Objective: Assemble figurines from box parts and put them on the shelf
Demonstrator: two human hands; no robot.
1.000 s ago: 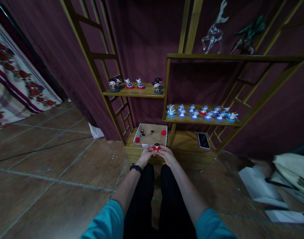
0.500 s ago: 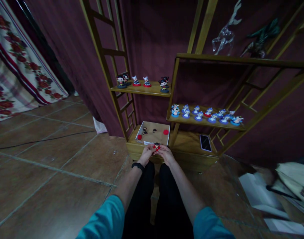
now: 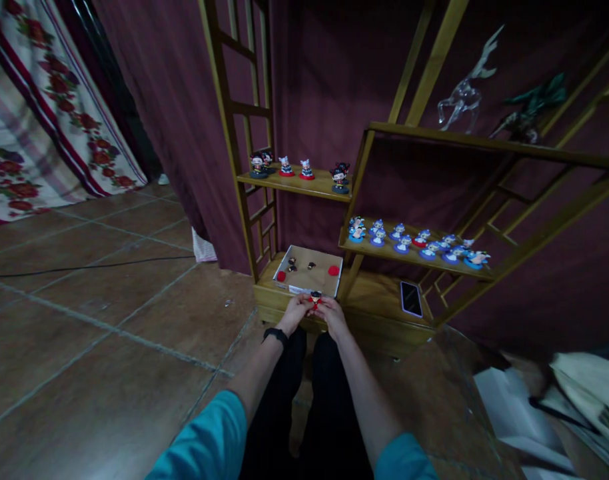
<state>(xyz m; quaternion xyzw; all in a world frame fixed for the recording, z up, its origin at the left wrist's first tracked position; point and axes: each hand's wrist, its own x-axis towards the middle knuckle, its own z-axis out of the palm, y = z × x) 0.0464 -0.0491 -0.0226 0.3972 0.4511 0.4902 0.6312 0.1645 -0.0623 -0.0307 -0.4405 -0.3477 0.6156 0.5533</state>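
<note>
My left hand (image 3: 295, 313) and my right hand (image 3: 333, 315) both close on a small red-and-black figurine (image 3: 315, 301), held upright between the fingertips. It is just in front of a shallow cardboard box (image 3: 320, 281) on the low shelf. Inside the box lie several small dark pieces, one of them a black piece (image 3: 311, 265) near the middle. A red disc (image 3: 333, 271) rests at the box's right side, and a second red disc (image 3: 281, 276) at its front left corner. The underside of the figurine is hidden by my fingers.
Black-haired figurines (image 3: 340, 177) and two white ones on red bases stand on the upper left shelf (image 3: 294, 183). Several blue and purple figurines (image 3: 403, 244) line the right shelf. A phone (image 3: 411, 299) lies below. Higher up stands a clear deer (image 3: 462, 100). White boxes (image 3: 514, 407) sit on the floor at right.
The camera view has tilted and shifted a little. My hands stay together around the figurine in front of the box; the things on the shelves have not moved.
</note>
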